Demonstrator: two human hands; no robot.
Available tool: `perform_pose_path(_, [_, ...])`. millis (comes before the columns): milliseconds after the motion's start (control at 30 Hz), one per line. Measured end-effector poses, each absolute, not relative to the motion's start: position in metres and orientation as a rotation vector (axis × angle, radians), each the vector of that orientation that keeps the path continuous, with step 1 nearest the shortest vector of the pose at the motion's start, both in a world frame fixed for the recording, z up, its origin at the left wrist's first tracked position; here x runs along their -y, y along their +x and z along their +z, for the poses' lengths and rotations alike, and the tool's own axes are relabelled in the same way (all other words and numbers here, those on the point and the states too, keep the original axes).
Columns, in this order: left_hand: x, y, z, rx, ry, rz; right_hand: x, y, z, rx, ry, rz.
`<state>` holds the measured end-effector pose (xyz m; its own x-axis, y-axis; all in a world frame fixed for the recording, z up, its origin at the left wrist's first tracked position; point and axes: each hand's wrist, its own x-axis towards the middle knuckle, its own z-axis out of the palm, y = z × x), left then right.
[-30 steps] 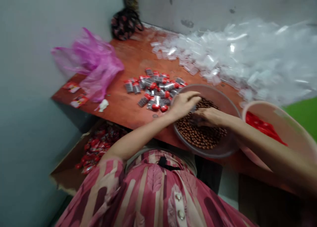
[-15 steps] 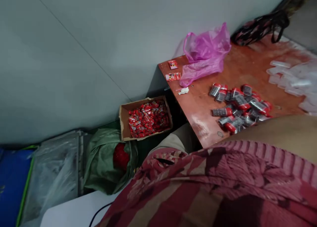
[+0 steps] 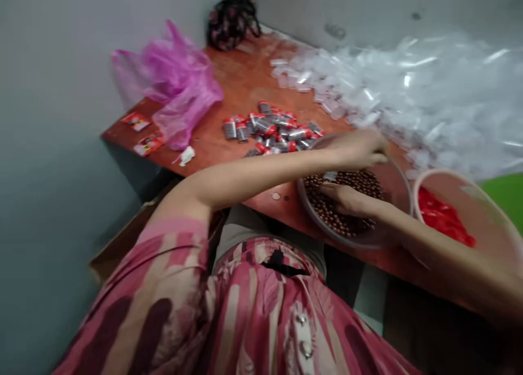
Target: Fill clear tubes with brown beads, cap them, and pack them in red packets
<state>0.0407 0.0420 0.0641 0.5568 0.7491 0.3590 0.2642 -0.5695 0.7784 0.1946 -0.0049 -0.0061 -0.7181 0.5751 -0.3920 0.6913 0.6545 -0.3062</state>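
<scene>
A round translucent bowl [image 3: 398, 187] on the orange-brown table [image 3: 241, 86] holds a heap of small brown beads [image 3: 359, 181]. My right hand [image 3: 343, 198] rests in the beads, fingers curled. My left hand [image 3: 358, 150] crosses above it, fingertips pinched together at the bowl's far rim, beside a large pile of small transparent plastic tubes [image 3: 408, 91]. Whether either hand holds anything is hidden. Just beyond my left forearm lies a cluster of tubes with red caps and dark grey contents [image 3: 273, 129].
A pink basin [image 3: 449, 189] with red items [image 3: 443, 217] stands at the table's right. Farther left are a crumpled pink plastic bag [image 3: 183, 86], red sachets [image 3: 149, 144] and a dark patterned bag [image 3: 232, 23]. Grey walls meet behind the table.
My head has swung back from the left, where the hands were out of view. My left hand has shifted from the bowl's near side to its far rim; my right hand stays in the beads.
</scene>
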Motion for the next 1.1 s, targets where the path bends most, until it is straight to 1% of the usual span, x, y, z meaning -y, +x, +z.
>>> perform_pose_path(67, [-0.043,0.029,0.060,-0.741,2.160,0.844,0.006,0.192,-0.001,-2.578,1.304,-0.982])
perform_pose_path(167, [-0.033,0.003,0.049,-0.843,2.073,0.923,0.011,0.193,0.012,-2.432,1.713,-1.591])
perform_pose_path(267, [-0.015,-0.011,0.040,-0.910,1.979,0.921,0.022,0.198,0.022,-2.225,1.916,-2.176])
perform_pose_path(333, [-0.005,-0.010,0.036,-0.907,1.933,0.830,0.028,0.199,0.024,-2.150,2.017,-2.464])
perform_pose_path(400, [0.003,-0.006,0.032,-0.835,1.895,0.764,0.031,0.198,0.022,-2.141,2.087,-2.635])
perform_pose_path(467, [0.007,0.001,0.028,-0.774,1.843,0.791,0.033,0.196,0.020,-2.230,2.146,-2.614])
perform_pose_path(567, [0.008,0.010,0.019,-0.759,1.733,0.883,0.034,0.198,0.024,-2.449,2.213,-2.374])
perform_pose_path(633, [0.007,0.013,0.013,-0.728,1.646,0.891,0.035,0.203,0.031,-2.585,2.167,-2.190])
perform_pose_path(667, [0.006,0.014,0.010,-0.705,1.600,0.878,0.036,0.206,0.035,-2.665,2.126,-2.058])
perform_pose_path(767, [0.004,0.014,0.007,-0.645,1.486,0.821,0.037,0.213,0.048,-2.916,1.974,-1.513])
perform_pose_path(833, [0.004,0.013,0.007,-0.630,1.459,0.792,0.039,0.215,0.053,-2.997,1.898,-1.268])
perform_pose_path(867, [0.004,0.013,0.008,-0.629,1.459,0.784,0.039,0.216,0.054,-2.998,1.888,-1.237])
perform_pose_path(933, [0.004,0.013,0.009,-0.640,1.483,0.780,0.041,0.216,0.053,-2.953,1.934,-1.305])
perform_pose_path(1000, [0.004,0.012,0.011,-0.669,1.524,0.766,0.043,0.216,0.049,-2.889,2.017,-1.472])
perform_pose_path(1100, [0.005,0.011,0.011,-0.733,1.596,0.723,0.046,0.216,0.042,-2.795,2.071,-1.820])
